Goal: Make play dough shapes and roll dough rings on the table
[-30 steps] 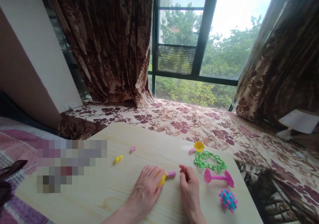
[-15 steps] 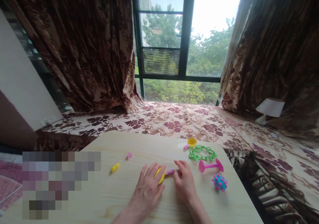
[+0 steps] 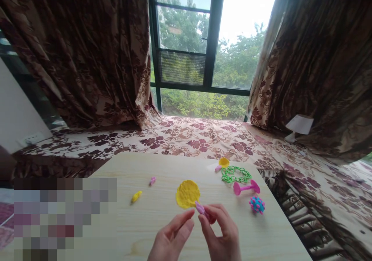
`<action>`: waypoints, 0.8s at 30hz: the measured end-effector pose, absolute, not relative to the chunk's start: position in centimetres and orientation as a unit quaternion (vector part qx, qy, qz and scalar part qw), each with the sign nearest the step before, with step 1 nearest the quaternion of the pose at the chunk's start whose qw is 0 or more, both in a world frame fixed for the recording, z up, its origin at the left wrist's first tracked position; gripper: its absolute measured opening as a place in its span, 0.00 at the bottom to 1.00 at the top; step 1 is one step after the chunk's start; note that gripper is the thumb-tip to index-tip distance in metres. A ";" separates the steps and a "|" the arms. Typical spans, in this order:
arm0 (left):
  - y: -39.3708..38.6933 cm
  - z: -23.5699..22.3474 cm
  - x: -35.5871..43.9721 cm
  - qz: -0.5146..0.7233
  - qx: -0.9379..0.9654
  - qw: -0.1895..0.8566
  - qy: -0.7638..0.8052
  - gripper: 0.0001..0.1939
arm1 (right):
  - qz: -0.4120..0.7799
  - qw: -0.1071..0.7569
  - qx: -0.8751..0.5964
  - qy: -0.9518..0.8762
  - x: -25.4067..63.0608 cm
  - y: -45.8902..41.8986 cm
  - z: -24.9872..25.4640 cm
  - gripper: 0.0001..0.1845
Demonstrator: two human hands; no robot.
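Observation:
My right hand (image 3: 222, 230) pinches a pink clay handle (image 3: 201, 209) between thumb and fingers. Joined to the handle's far end is a flat, round yellow clay disc (image 3: 187, 194), tipped up so its bumpy face shows. Beside the handle, my left hand (image 3: 174, 232) holds nothing; its thumb and forefinger are slightly apart and point toward the piece. To the left on the table lie a small yellow clay lump (image 3: 136, 196) and a little pink clay piece (image 3: 152, 181).
At the table's right stand a smaller yellow disc (image 3: 223, 162) with a pink stick, a ring of green chain links (image 3: 236, 174), a pink dumbbell shape (image 3: 247, 187) and a blue ball with pink knobs (image 3: 257, 205). A blurred patch (image 3: 64, 218) hides the left corner of the wooden table (image 3: 130, 162).
The yellow disc, earlier mostly under my left hand on the table, is now raised and uncovered. My right hand has taken hold of its pink handle; my left hand has drawn back.

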State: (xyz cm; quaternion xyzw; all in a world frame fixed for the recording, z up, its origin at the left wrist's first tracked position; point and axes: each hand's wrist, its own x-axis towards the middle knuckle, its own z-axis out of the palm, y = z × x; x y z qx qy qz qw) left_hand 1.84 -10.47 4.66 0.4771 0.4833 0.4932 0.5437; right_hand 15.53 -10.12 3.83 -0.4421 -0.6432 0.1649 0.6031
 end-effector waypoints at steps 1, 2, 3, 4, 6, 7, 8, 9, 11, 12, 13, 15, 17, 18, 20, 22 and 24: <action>-10.7 5.0 1.8 0.508 0.412 0.599 0.462 0.15 | 0.161 0.606 -0.428 -0.651 14.6 -10.4 4.3 0.10; -10.7 5.3 1.5 0.521 0.356 0.641 0.437 0.14 | 0.161 0.605 -0.418 -0.658 13.7 -10.6 4.7 0.10; -10.7 5.4 1.1 0.531 0.309 0.672 0.412 0.13 | 0.163 0.603 -0.414 -0.663 12.8 -10.7 5.0 0.10; -10.6 5.6 0.6 0.539 0.274 0.694 0.391 0.12 | 0.167 0.597 -0.411 -0.668 11.9 -10.7 5.3 0.10; -10.4 5.7 -0.9 0.545 0.226 0.720 0.366 0.11 | 0.184 0.580 -0.407 -0.682 10.3 -10.5 5.7 0.11; -10.3 5.7 -1.8 0.546 0.213 0.725 0.361 0.10 | 0.192 0.571 -0.407 -0.687 9.7 -10.4 5.8 0.12; -10.2 5.7 -2.7 0.546 0.207 0.728 0.359 0.11 | 0.196 0.561 -0.408 -0.693 9.0 -10.3 6.0 0.14; -10.1 5.8 -3.5 0.546 0.205 0.729 0.358 0.10 | 0.196 0.551 -0.410 -0.700 8.4 -10.2 6.1 0.16; -10.0 5.9 -4.8 0.551 0.205 0.727 0.356 0.10 | 0.183 0.534 -0.416 -0.713 7.2 -9.9 6.3 0.18; -9.9 5.9 -5.3 0.555 0.204 0.724 0.355 0.10 | 0.175 0.532 -0.418 -0.716 6.7 -9.8 6.3 0.17; -9.9 6.0 -5.7 0.559 0.202 0.723 0.352 0.10 | 0.168 0.534 -0.418 -0.716 6.1 -9.6 6.3 0.16; -9.7 6.1 -6.2 0.564 0.197 0.724 0.345 0.11 | 0.162 0.547 -0.413 -0.710 5.2 -9.4 6.3 0.13; -9.6 6.1 -6.4 0.562 0.194 0.730 0.336 0.11 | 0.163 0.563 -0.407 -0.700 4.6 -9.2 6.2 0.11; -9.5 6.2 -6.4 0.562 0.192 0.732 0.334 0.11 | 0.166 0.568 -0.406 -0.696 4.5 -9.1 6.3 0.11; -9.4 6.3 -6.4 0.566 0.191 0.726 0.341 0.11 | 0.180 0.561 -0.407 -0.698 4.6 -9.1 6.4 0.11; -9.2 6.6 -6.3 0.573 0.199 0.708 0.363 0.12 | 0.198 0.539 -0.413 -0.707 5.2 -8.9 6.6 0.12; -9.1 7.1 -5.8 0.578 0.211 0.684 0.392 0.11 | 0.220 0.531 -0.432 -0.695 6.0 -8.5 6.7 0.13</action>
